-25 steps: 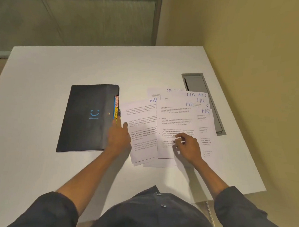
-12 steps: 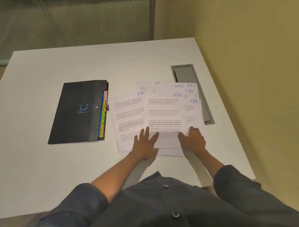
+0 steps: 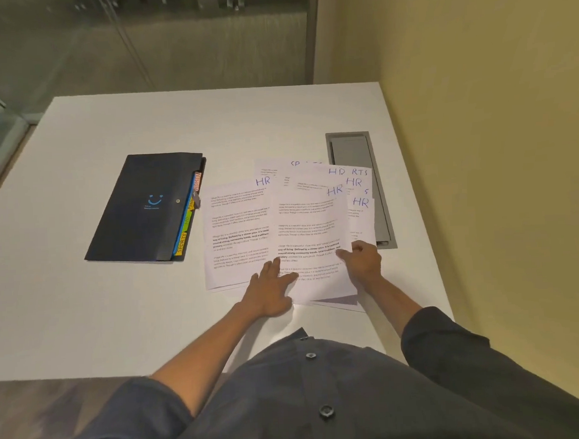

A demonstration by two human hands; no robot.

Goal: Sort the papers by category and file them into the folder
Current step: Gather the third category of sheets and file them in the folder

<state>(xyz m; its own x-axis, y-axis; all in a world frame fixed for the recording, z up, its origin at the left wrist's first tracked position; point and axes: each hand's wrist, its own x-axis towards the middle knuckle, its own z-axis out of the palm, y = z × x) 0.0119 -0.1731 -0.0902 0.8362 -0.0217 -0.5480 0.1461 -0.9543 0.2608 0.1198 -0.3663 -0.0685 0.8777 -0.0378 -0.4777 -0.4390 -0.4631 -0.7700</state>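
Observation:
A spread of printed papers [image 3: 241, 221] lies on the white table [image 3: 119, 309], several marked "HR" in blue ink and some "SPORTS". The top HR sheet [image 3: 310, 225] is slightly lifted at its near right edge. My left hand [image 3: 271, 288] rests flat, fingers apart, on the near edge of the sheets. My right hand [image 3: 363, 259] pinches the right edge of the top HR sheet. A dark folder [image 3: 141, 209] with a smiley logo lies shut to the left, coloured index tabs [image 3: 187, 223] showing along its right side.
A grey cable hatch [image 3: 354, 150] is sunk in the table behind the papers, partly covered by them. A yellow wall runs along the right, close to the table edge. A glass partition stands beyond the far edge.
My left hand left the folder's edge and came to rest on the papers. My right hand shifted to the right edge of the top sheet and took hold of it, raising it slightly.

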